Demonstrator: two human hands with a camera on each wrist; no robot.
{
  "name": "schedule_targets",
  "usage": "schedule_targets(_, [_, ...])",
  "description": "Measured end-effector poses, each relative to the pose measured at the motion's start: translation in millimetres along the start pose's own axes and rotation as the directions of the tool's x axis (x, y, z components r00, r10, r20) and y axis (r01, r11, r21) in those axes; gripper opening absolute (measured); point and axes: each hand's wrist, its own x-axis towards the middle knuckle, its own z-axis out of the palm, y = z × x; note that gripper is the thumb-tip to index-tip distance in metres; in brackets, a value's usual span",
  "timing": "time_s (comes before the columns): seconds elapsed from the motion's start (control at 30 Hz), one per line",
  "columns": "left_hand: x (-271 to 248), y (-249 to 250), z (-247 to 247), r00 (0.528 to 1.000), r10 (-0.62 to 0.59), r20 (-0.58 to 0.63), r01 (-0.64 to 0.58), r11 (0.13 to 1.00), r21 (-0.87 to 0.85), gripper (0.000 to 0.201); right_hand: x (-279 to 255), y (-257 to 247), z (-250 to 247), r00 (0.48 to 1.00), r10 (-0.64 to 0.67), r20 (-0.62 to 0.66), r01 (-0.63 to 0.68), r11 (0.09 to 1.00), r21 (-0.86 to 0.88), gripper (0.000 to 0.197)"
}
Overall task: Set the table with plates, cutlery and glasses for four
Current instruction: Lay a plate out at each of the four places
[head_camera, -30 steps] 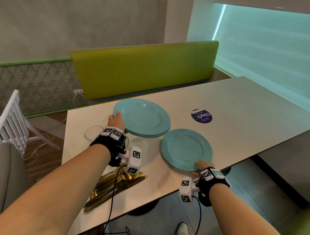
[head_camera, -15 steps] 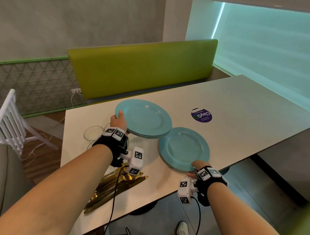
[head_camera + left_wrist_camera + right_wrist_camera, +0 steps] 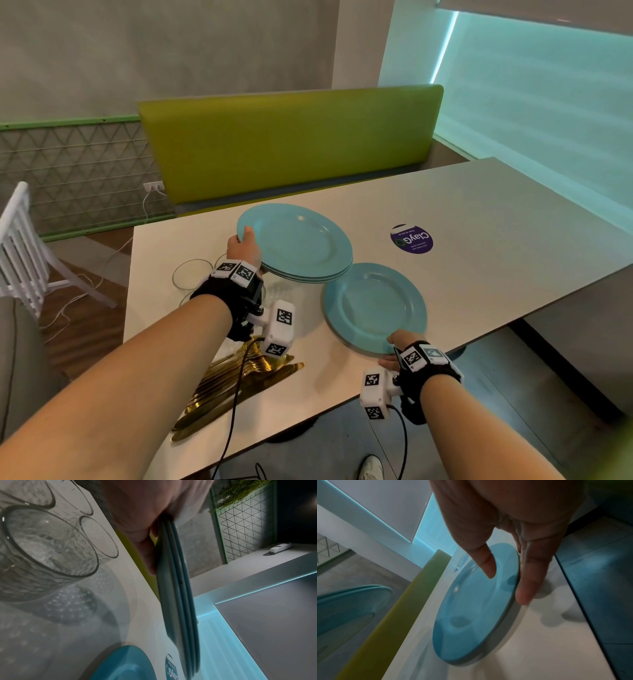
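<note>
My left hand (image 3: 248, 240) grips a stack of three teal plates (image 3: 298, 240) by its left rim, thumb on top, and holds it just above the table (image 3: 496, 240). The left wrist view shows that stack (image 3: 178, 588) edge-on, with the fingers (image 3: 150, 550) curled underneath. A single teal plate (image 3: 373, 305) lies flat near the table's front edge. My right hand (image 3: 394, 347) holds its near rim; in the right wrist view the thumb (image 3: 488, 566) lies on this plate (image 3: 476, 608) and the fingers (image 3: 529, 582) run along its edge.
Clear patterned glasses (image 3: 48, 547) stand left of the stack, partly hidden behind my left wrist (image 3: 195, 281). Gold cutlery (image 3: 239, 387) lies piled at the front left. A purple sticker (image 3: 411, 239) marks the tabletop. A green bench (image 3: 291, 147) runs behind, and a white chair (image 3: 20, 246) stands left.
The stack in my left hand has drifted slightly right and the single plate has slid a little left. Both holds are unchanged.
</note>
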Motion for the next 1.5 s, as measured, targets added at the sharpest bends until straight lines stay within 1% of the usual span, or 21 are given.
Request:
schedule_targets(0.1, [0,-1,3,1.000,-0.014,0.017,0.014,1.000,-0.013,0.048,6,-5,-2,1.000,-0.029,0.008,0.030,0.995,-0.092,0.018])
schedule_targets(0.17, [-2,-2,6,0.999,-0.021,0.044,0.022,0.999,-0.023,0.047,7,-11,-4,0.997,-0.025,-0.076,0.010,0.982,-0.190,0.041])
schedule_targets(0.2, [-4,-2,9,0.998,-0.022,0.059,0.024,0.999,-0.029,0.046,1,-18,-6,0.990,-0.034,-0.136,0.001,0.971,-0.238,0.050])
schedule_targets(0.23, [-6,0,12,0.997,-0.023,0.069,0.025,0.999,-0.025,0.047,-7,-26,-9,0.983,-0.062,-0.170,0.013,0.961,-0.277,0.053])
schedule_targets(0.3, [-12,2,20,0.996,-0.021,0.090,0.022,1.000,-0.009,0.049,-14,-44,-15,0.969,-0.112,-0.220,0.062,0.973,-0.222,0.057])
schedule_targets(0.37, [-11,3,31,0.994,-0.004,0.109,0.003,1.000,0.013,0.052,-14,-62,-23,0.959,-0.181,-0.217,0.148,0.976,-0.161,0.061])
schedule_targets(0.43, [-1,-1,48,0.991,0.018,0.136,-0.023,0.999,0.031,0.056,-8,-80,-29,0.947,-0.280,-0.156,0.274,0.960,-0.059,0.050])
schedule_targets(0.5, [-10,7,65,0.984,0.022,0.174,-0.030,0.999,0.042,0.054,-12,-102,-34,0.942,-0.320,-0.106,0.328,0.942,0.073,0.043])
schedule_targets(0.57, [-20,15,83,0.978,0.023,0.209,-0.029,0.999,0.025,0.046,-17,-127,-40,0.929,-0.365,-0.053,0.369,0.917,0.149,0.038])
schedule_targets(0.63, [-26,19,105,0.969,0.025,0.247,-0.030,0.999,0.018,0.043,-14,-147,-47,0.911,-0.413,0.000,0.406,0.896,0.179,0.035])
schedule_targets(0.7, [-26,19,128,0.961,0.024,0.277,-0.029,0.999,0.014,0.044,-7,-165,-57,0.906,-0.423,0.023,0.412,0.892,0.187,0.031])
schedule_targets(0.77, [-27,19,154,0.954,0.021,0.299,-0.024,1.000,0.007,0.040,5,-178,-68,0.901,-0.433,-0.004,0.427,0.888,0.171,0.019])
schedule_targets(0.8, [-26,18,166,0.953,0.024,0.301,-0.028,1.000,0.010,0.038,11,-184,-74,0.901,-0.432,-0.025,0.430,0.888,0.162,0.023])
schedule_targets(0.87, [-24,13,189,0.953,0.024,0.302,-0.031,0.999,0.020,0.038,23,-194,-86,0.903,-0.424,-0.070,0.429,0.892,0.144,0.044])
schedule_targets(0.9, [-22,11,200,0.953,0.013,0.301,-0.021,0.999,0.024,0.038,30,-199,-93,0.901,-0.426,-0.083,0.434,0.892,0.129,0.046])
schedule_targets(1.0, [-20,5,229,0.951,-0.001,0.310,-0.013,0.999,0.041,0.034,47,-211,-114,0.904,-0.420,-0.081,0.427,0.898,0.110,0.035])
schedule_targets(1.1, [-23,1,250,0.963,-0.027,0.269,0.014,0.999,0.050,0.044,62,-220,-131,0.912,-0.405,-0.065,0.410,0.900,0.149,0.028])
schedule_targets(1.23, [-24,-6,273,0.977,-0.050,0.208,0.035,0.996,0.076,0.061,77,-231,-149,0.928,-0.371,-0.033,0.370,0.906,0.206,0.004])
schedule_targets(1.33, [-24,-9,287,0.981,-0.090,0.173,0.081,0.995,0.058,0.065,86,-237,-158,0.926,-0.376,-0.029,0.371,0.898,0.237,0.007])
schedule_targets(1.43, [-20,-15,296,0.978,-0.117,0.172,0.110,0.993,0.051,0.064,95,-239,-164,0.925,-0.378,-0.039,0.374,0.889,0.263,0.027])
schedule_targets(1.5, [-24,-13,299,0.979,-0.104,0.176,0.091,0.993,0.079,0.062,100,-241,-168,0.925,-0.379,-0.029,0.372,0.886,0.276,0.031])
